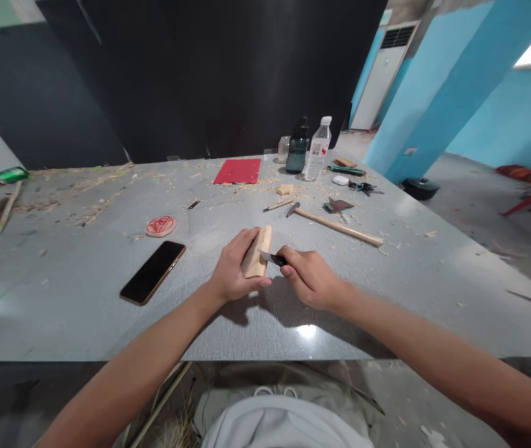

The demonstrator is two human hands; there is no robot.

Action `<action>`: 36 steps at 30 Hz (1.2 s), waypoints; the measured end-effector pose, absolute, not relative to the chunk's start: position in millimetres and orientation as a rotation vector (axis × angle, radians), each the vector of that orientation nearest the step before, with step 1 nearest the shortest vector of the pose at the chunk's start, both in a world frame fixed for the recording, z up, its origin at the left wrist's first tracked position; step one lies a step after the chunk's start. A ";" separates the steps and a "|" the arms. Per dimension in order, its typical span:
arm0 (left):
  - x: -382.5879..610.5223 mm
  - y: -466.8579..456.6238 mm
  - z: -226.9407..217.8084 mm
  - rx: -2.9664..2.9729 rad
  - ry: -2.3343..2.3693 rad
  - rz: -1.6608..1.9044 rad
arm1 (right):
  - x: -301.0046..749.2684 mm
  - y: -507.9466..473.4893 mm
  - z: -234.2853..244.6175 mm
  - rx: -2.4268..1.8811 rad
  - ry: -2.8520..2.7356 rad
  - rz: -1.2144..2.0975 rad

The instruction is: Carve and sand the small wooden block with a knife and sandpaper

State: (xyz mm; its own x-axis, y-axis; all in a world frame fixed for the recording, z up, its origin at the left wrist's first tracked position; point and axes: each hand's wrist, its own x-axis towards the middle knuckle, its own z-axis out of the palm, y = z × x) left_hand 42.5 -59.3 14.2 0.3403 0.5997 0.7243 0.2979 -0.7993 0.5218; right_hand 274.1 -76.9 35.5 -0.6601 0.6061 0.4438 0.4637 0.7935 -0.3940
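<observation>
Both my hands are closed: my left hand (pixel 234 264) curls around the left side of a pale wood block (pixel 256 254), thumb by its near end; to its right, a small knife (pixel 273 258) has its blade at the wood, handle wrapped in my right hand (pixel 309 277).

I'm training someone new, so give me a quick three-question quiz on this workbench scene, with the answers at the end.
1. True or false: the left hand grips a wooden block.
2. Which of these lies nearest the phone?
a) clear bottle
b) hammer
c) round disc with red markings
3. Fill in the blank: the right hand holds a ____.

Key: 1. True. 2. c. 3. knife.
</observation>
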 end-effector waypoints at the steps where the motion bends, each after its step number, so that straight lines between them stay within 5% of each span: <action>1: 42.8 -60.3 15.6 2.320 0.792 1.442 | 273.4 -77.7 34.0 -0.786 -2.417 0.297; 5: 47.8 -69.4 21.7 2.331 0.857 1.400 | 274.8 -61.6 30.9 -0.810 -2.460 0.150; 9: 67.3 -91.8 24.2 2.425 0.680 1.147 | 305.5 -13.9 44.9 -1.503 -2.187 -0.013; 13: 72.0 -88.4 19.6 2.447 0.502 0.981 | 351.3 14.0 60.0 -1.737 -1.916 -0.146; 20: 42.1 -44.0 5.3 1.508 0.851 1.397 | 329.6 5.6 32.4 -1.614 -2.131 -0.075; 36: 42.4 -61.1 45.3 0.571 0.493 1.142 | 321.3 -20.0 40.8 -1.418 -2.195 0.058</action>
State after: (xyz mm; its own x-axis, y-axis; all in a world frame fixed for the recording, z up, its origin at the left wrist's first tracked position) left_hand 42.4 -61.1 45.3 0.3397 0.9376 -0.0746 -0.6974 0.3043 0.6489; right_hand 321.3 -20.0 40.8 -0.3152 0.8603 0.4007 0.8379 0.4505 -0.3082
